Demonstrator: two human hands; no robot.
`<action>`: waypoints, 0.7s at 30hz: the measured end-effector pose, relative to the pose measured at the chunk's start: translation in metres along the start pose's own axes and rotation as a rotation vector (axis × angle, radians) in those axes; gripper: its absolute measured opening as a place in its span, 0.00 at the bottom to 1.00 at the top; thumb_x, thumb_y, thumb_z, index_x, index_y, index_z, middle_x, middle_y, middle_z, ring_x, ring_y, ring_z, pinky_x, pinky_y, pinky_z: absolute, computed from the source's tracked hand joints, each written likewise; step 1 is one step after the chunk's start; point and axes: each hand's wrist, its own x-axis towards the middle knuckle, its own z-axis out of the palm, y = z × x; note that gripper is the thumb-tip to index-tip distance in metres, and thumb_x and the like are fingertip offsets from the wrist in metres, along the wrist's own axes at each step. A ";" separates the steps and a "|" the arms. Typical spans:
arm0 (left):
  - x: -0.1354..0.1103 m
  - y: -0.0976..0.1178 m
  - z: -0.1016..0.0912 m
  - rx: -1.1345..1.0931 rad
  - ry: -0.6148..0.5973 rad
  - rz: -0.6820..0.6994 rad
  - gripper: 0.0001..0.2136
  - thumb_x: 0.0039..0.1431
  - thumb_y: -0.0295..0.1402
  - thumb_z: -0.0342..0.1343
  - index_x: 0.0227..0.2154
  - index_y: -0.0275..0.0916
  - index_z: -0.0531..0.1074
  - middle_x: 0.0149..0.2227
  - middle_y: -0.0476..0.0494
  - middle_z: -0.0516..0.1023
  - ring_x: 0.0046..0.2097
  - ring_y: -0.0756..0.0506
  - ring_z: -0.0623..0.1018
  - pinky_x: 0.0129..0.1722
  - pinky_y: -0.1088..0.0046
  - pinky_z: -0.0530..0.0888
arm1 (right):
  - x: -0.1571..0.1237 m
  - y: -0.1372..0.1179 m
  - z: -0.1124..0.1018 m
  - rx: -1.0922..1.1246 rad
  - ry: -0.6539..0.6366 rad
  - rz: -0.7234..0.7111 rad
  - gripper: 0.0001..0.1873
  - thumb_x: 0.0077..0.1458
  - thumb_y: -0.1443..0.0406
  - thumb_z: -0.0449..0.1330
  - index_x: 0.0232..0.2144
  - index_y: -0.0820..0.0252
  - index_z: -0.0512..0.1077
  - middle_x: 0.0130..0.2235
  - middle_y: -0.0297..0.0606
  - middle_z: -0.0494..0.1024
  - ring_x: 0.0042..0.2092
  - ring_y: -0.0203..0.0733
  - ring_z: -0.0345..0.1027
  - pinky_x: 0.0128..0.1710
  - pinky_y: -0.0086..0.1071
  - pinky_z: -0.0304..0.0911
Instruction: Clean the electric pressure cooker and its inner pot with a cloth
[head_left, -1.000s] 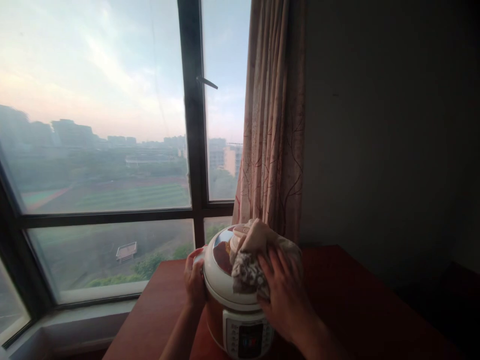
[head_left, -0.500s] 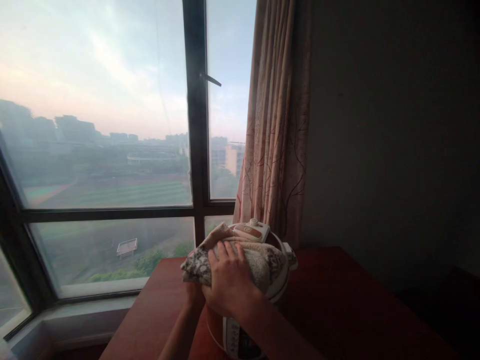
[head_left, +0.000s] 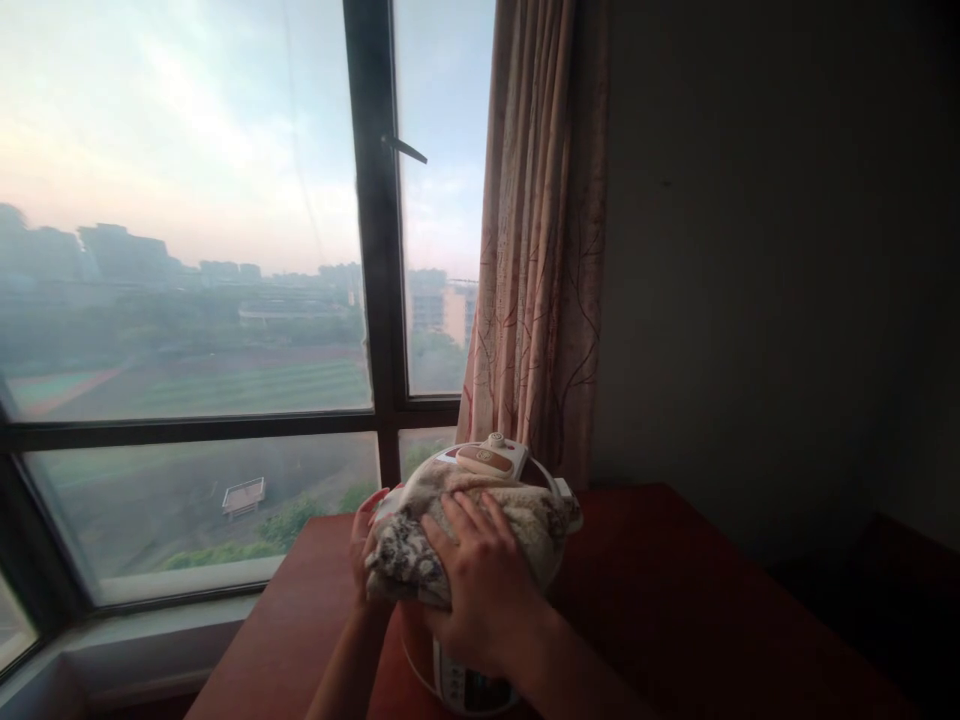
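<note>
An electric pressure cooker [head_left: 450, 665] in white and brown stands on the table, its control panel facing me. A patterned beige-and-grey cloth [head_left: 409, 550] lies bunched over the near and left part of its lid. My right hand [head_left: 487, 570] presses on the cloth, fingers spread across it and thumb side low at the left. At the cooker's left side is my left hand [head_left: 366, 550], fingers raised and apart beside the lid's rim and the cloth; its palm is partly hidden. The lid's handle and valve knob [head_left: 495, 442] stick out behind the cloth.
The reddish-brown table [head_left: 660, 560] reaches out to both sides of the cooker. Behind it hang a patterned curtain [head_left: 525, 250] and a dark-framed window [head_left: 379, 300] with a handle. A dark wall [head_left: 735, 300] rises on the right.
My left hand has come up from beneath the cloth to the cooker's left side. The cloth's left end has dropped lower, and my right hand moved slightly toward me. The view shifted a little right.
</note>
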 end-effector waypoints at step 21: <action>-0.014 0.014 0.005 0.215 -0.002 0.038 0.20 0.49 0.40 0.60 0.46 0.39 0.74 0.50 0.43 0.79 0.46 0.40 0.77 0.41 0.70 0.72 | 0.010 0.160 -0.027 0.370 0.326 0.067 0.20 0.52 0.66 0.58 0.47 0.57 0.76 0.51 0.43 0.79 0.54 0.50 0.71 0.58 0.45 0.63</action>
